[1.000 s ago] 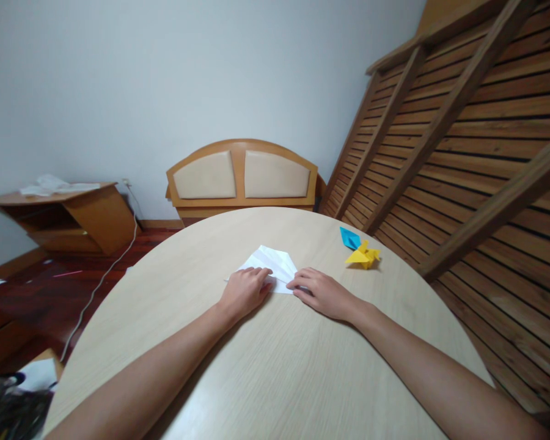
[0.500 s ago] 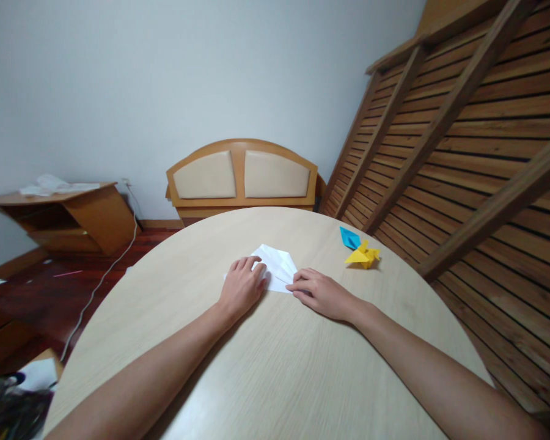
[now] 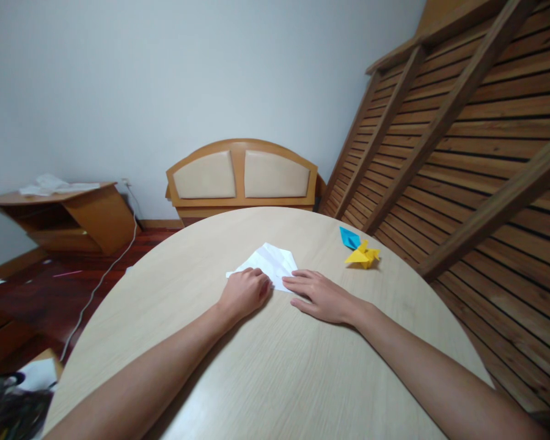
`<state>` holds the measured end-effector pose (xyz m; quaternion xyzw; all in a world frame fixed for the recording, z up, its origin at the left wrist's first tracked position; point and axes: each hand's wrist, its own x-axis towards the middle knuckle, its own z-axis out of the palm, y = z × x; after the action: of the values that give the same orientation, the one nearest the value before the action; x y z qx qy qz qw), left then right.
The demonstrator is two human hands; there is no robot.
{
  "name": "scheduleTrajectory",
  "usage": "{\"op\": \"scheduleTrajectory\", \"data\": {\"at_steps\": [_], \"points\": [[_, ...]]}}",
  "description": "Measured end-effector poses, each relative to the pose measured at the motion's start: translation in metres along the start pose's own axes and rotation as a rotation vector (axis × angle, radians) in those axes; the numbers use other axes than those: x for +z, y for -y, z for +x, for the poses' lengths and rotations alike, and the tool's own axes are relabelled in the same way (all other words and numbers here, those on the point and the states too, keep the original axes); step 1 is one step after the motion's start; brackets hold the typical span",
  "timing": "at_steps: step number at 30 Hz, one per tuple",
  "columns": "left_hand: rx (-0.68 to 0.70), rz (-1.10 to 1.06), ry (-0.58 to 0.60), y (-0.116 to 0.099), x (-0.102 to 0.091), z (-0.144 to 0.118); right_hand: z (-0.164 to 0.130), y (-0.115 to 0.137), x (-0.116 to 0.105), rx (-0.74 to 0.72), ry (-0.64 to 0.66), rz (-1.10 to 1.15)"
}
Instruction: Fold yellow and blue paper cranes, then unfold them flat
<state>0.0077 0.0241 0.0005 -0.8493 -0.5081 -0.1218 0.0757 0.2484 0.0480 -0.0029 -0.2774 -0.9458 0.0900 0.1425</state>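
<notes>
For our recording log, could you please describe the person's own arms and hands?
The left hand and right hand are bare: no gloves, rings, watches or bracelets show. The left forearm and right forearm are uncovered, no sleeves in view.

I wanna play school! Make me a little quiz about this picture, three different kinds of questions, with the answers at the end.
1. Multiple choice: What colour is the folded sheet at the left hand and right hand?
A) green
B) white
C) red

2. True or false: The yellow folded shape is nearer the right hand than the left hand.

3. Fill in the blank: On the table, just beyond the yellow folded shape, lies another folded shape, coloured ____.

Key: 1. B; 2. True; 3. blue.
</notes>
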Motion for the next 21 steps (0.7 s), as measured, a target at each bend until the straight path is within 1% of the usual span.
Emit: {"op": "scheduleTrajectory", "data": {"at_steps": [5,11,16,21], "points": [[0.040,-0.044,-0.003,-0.003,-0.003,-0.001,-0.002,0.001,0.001,0.048,0.013,-0.011],[0.009,-0.057,-0.002,-0.002,0.001,-0.002,-0.001,0.001,0.001,0.074,-0.001,0.000],[-0.007,-0.133,0.005,0.002,0.006,-0.002,-0.001,0.000,0.001,0.087,0.057,0.001],[0.022,-0.197,0.028,0.007,0.012,0.000,-0.002,-0.001,0.000,0.111,0.106,0.031]]}}
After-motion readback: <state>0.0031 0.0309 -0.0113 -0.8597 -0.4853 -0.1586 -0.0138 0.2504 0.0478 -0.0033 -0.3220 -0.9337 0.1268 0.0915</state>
